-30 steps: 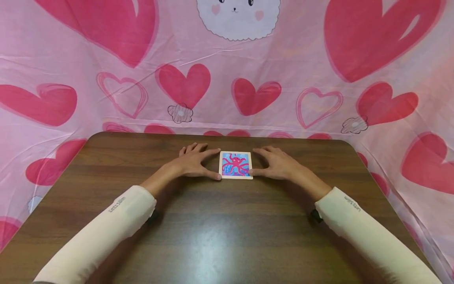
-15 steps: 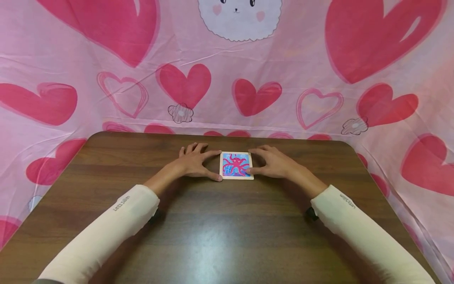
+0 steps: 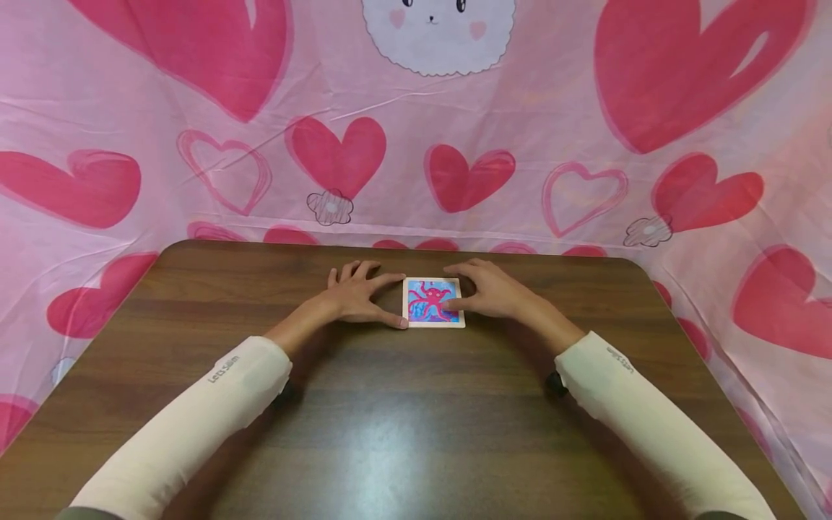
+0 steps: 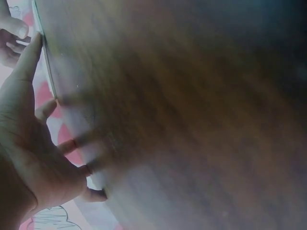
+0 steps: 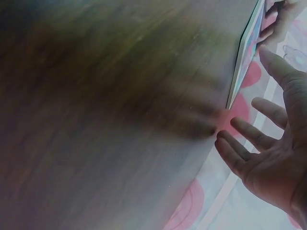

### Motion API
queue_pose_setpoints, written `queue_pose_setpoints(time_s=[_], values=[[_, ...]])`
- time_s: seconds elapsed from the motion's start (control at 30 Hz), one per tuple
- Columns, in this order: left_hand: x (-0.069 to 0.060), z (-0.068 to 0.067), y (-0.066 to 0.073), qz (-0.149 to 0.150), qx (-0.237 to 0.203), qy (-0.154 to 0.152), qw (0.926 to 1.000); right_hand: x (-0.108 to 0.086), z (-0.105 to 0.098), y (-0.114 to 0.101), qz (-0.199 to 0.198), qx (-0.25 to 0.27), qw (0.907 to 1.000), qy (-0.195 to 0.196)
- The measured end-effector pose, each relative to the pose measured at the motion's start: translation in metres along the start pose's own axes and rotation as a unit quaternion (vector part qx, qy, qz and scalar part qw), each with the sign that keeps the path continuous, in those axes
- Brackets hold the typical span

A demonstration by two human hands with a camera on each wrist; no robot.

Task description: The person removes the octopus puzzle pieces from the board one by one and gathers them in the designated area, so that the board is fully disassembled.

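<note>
1. The tile (image 3: 429, 302), a red octopus on blue within a pale border, lies flat on the brown surface (image 3: 390, 404), near its far edge and between the two hands.
2. Left hand (image 3: 354, 300): the grip is apart, thumb and forefinger spread wide, their tips at the tile's near and far left corners. The other fingers are spread towards the far edge.
3. Right hand (image 3: 497, 290): the grip is apart too. The thumb reaches over the right part of the picture, the forefinger just beyond the tile's far side; I cannot tell whether either touches.
4. White sleeves (image 3: 188, 426) cover both forearms.
5. Behind hangs a pink cloth (image 3: 403, 94) printed with hearts.
</note>
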State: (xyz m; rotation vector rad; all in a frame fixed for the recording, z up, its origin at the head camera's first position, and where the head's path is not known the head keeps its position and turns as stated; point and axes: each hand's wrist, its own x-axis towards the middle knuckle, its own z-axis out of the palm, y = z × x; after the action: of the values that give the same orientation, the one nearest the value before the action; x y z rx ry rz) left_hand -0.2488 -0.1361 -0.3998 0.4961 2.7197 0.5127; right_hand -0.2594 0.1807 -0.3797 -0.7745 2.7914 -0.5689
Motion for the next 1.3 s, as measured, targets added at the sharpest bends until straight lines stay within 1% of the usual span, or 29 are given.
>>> queue_pose_setpoints(time_s=[0.17, 0.3, 0.47, 0.57, 0.7, 0.93, 1.17, 1.3], values=[[-0.001, 0.001, -0.001, -0.007, 0.012, -0.002, 0.9999, 0.006, 0.001, -0.002, -0.003, 0.014, 0.9999, -0.001], [-0.002, 0.002, -0.002, -0.009, 0.035, -0.004, 0.9993, 0.01, 0.003, -0.004, -0.005, 0.025, 0.9997, 0.005], [-0.006, 0.001, -0.001, 0.001, 0.052, -0.014, 0.9986, 0.014, 0.004, -0.005, -0.011, 0.046, 0.9987, 0.018], [-0.005, 0.001, -0.002, 0.008, 0.054, -0.026, 0.9982, 0.016, 0.004, -0.006, -0.013, 0.066, 0.9975, 0.021], [-0.005, 0.0, -0.002, 0.005, 0.051, -0.036, 0.998, 0.021, 0.005, -0.006, -0.01, 0.094, 0.9954, 0.018], [-0.005, 0.001, -0.002, -0.026, 0.05, -0.034, 0.9979, 0.032, 0.008, -0.006, -0.007, 0.149, 0.9887, 0.014], [-0.005, 0.003, -0.002, -0.031, 0.049, -0.035, 0.9977, 0.041, 0.011, -0.005, -0.015, 0.19, 0.9816, 0.001], [-0.006, 0.003, -0.002, -0.032, 0.046, -0.036, 0.9978, 0.046, 0.01, -0.007, -0.006, 0.202, 0.9793, -0.012]])
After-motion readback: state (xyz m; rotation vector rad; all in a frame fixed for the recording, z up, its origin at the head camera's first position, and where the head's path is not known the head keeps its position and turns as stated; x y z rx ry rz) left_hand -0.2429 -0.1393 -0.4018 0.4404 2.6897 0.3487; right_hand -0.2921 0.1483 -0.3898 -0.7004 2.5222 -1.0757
